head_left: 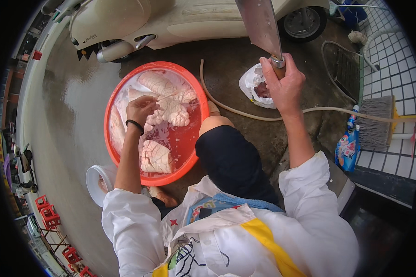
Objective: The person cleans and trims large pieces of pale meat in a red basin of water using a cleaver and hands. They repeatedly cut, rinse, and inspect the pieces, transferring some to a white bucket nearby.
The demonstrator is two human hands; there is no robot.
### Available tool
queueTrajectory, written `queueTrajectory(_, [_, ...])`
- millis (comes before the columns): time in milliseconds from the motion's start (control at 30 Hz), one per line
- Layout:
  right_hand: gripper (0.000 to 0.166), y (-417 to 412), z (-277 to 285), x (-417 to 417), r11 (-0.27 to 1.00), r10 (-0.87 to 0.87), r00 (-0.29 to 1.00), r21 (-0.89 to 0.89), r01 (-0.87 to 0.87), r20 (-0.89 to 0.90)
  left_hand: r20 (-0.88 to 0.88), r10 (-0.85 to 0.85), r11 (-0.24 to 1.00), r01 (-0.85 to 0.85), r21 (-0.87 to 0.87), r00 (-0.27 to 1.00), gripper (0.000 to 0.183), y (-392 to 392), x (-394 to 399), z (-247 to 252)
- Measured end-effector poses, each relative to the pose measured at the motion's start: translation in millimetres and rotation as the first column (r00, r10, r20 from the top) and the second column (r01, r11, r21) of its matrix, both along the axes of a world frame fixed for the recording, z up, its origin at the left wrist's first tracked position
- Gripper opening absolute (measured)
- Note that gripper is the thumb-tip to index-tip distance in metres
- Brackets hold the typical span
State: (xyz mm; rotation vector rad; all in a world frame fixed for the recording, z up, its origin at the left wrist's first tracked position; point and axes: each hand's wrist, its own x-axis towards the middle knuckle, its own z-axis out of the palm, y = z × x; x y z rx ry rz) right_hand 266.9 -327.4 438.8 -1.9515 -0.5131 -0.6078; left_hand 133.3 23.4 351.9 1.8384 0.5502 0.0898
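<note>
My right hand grips the wooden handle of a cleaver, its broad blade raised and pointing away from me. My left hand, with a black band at the wrist, is over the red plastic basin, at the pale pieces of raw meat or offal. Its fingers are bent together; whether they pinch a piece cannot be told. Reddish water fills the basin, and a thick cut block lies at its near side. Right of the basin, a white plastic bag holds dark reddish meat.
A cream scooter stands beyond the basin. A beige hose crosses the wet floor. A white bucket is at the basin's near left. On the right are a brush head, a blue packet and a drain grate by the tiled wall.
</note>
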Motion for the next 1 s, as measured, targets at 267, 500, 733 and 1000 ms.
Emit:
queueTrajectory(267, [0.020,-184,-61,-43,0.870,-0.494,0.789,-0.213,0.446,-0.365,0.031,-0.422,0.845,0.405,-0.349,0.906,0.013,-153,166,17])
queueTrajectory(500, [0.020,-231,-99,-92,0.742,-0.667,0.677,-0.352,0.570,-0.310,-0.125,-0.747,0.639,0.757,0.134,0.653,0.022,-255,223,-23])
queueTrajectory(733, [0.018,-192,-82,-72,0.809,-0.506,0.613,-0.086,0.582,-0.607,0.094,-0.618,0.686,0.477,0.549,0.780,0.024,-224,216,2])
queueTrajectory(1000, [0.015,-74,-30,-22,0.942,0.039,0.965,0.331,0.051,-0.259,-0.134,0.277,0.959,-0.281,-0.018,0.952,0.015,28,35,-14])
